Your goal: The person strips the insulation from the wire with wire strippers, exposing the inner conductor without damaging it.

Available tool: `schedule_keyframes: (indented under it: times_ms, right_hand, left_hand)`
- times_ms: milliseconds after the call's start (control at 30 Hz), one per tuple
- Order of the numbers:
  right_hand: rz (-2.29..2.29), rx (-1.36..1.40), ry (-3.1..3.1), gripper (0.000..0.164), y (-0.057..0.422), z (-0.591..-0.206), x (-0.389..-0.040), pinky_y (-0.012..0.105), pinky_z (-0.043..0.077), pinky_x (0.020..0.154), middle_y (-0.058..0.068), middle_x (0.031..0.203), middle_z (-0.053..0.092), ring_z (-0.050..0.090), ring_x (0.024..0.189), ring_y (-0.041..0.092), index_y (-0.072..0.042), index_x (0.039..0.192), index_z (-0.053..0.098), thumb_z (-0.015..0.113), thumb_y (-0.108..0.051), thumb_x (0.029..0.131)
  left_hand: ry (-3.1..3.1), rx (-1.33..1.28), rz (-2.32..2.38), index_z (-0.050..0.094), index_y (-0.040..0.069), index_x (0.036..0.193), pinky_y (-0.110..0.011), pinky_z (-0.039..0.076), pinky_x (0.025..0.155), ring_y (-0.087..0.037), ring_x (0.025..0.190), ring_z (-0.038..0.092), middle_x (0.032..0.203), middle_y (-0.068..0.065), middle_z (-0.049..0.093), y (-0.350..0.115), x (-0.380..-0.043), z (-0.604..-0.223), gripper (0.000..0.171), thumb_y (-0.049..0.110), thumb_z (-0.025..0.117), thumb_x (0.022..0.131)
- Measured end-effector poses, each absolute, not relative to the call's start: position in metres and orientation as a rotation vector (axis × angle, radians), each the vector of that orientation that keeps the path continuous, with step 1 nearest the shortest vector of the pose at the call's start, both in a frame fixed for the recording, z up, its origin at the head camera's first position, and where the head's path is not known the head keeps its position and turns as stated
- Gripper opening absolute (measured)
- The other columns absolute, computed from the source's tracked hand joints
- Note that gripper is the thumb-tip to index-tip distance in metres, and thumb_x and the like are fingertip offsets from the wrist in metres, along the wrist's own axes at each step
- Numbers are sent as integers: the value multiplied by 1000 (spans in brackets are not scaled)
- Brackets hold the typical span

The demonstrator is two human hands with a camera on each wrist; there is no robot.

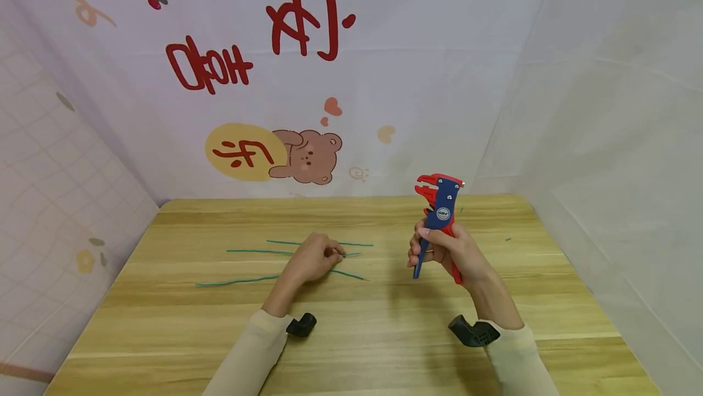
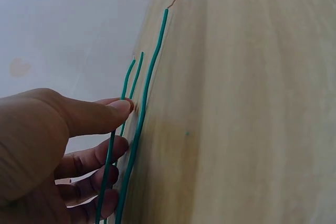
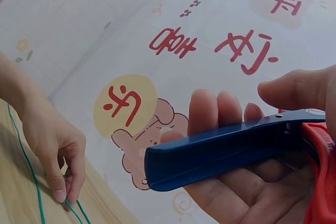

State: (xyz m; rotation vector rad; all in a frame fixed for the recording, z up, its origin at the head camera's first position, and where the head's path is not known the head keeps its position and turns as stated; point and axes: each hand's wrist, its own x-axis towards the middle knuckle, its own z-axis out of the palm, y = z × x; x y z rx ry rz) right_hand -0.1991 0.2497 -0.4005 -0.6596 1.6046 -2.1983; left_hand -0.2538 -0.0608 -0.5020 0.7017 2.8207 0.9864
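My right hand (image 1: 447,246) grips a blue-and-red wire stripper (image 1: 442,201) above the right part of the table, its jaws pointing up and away. In the right wrist view the stripper's blue handle (image 3: 210,153) lies across the fingers. My left hand (image 1: 315,255) is low over the table, pinching a thin green wire (image 2: 127,80) between thumb and index finger. A second green wire (image 1: 236,281) lies nearer me under the wrist, its bare copper end (image 2: 173,1) pointing right. Farther back is a third green wire (image 1: 356,244), partly hidden by the left hand.
Small green scraps (image 1: 508,239) lie on the right side of the wooden table (image 1: 351,335). Behind it hangs a white cloth (image 1: 439,97) printed with red characters and a bear. More cloth lines both sides. A black wrist device (image 1: 475,331) sits on each sleeve.
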Motion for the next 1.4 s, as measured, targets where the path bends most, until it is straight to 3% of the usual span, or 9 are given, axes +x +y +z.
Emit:
schedule_keyframes:
  times_ms: [533, 867, 1033, 1400]
  right_hand:
    - [-2165, -667, 1625, 10, 251, -399, -201, 45, 63, 81, 9, 85, 65, 74, 79, 25, 0, 107, 50, 41, -5, 108]
    - [-2167, -666, 1614, 11, 254, -398, -202, 45, 63, 80, 10, 84, 65, 74, 79, 24, 1, 106, 50, 40, -3, 108]
    - [-2170, -652, 1622, 11, 255, -398, -203, 44, 63, 81, 9, 84, 65, 74, 78, 25, 0, 105, 50, 40, -4, 108]
    - [-2163, -655, 1610, 10, 254, -399, -203, 44, 63, 80, 9, 84, 66, 74, 79, 25, 0, 106, 51, 42, -4, 108]
  left_hand:
    - [2857, 647, 1012, 80, 15, 98, -35, 50, 76, -14, 81, 56, 86, 1, 63, -57, -256, -500, 8, 16, 73, 95]
    - [2903, 581, 1131, 79, 14, 103, -45, 50, 94, -28, 110, 57, 108, -7, 68, -52, -259, -500, 11, 16, 75, 94]
    - [2910, 567, 1145, 78, 14, 108, -47, 49, 96, -30, 114, 55, 114, -10, 67, -49, -261, -504, 15, 16, 77, 92]
    - [2943, 633, 1076, 78, 11, 108, -47, 48, 93, -31, 111, 53, 108, -11, 67, -41, -270, -500, 16, 15, 77, 92]
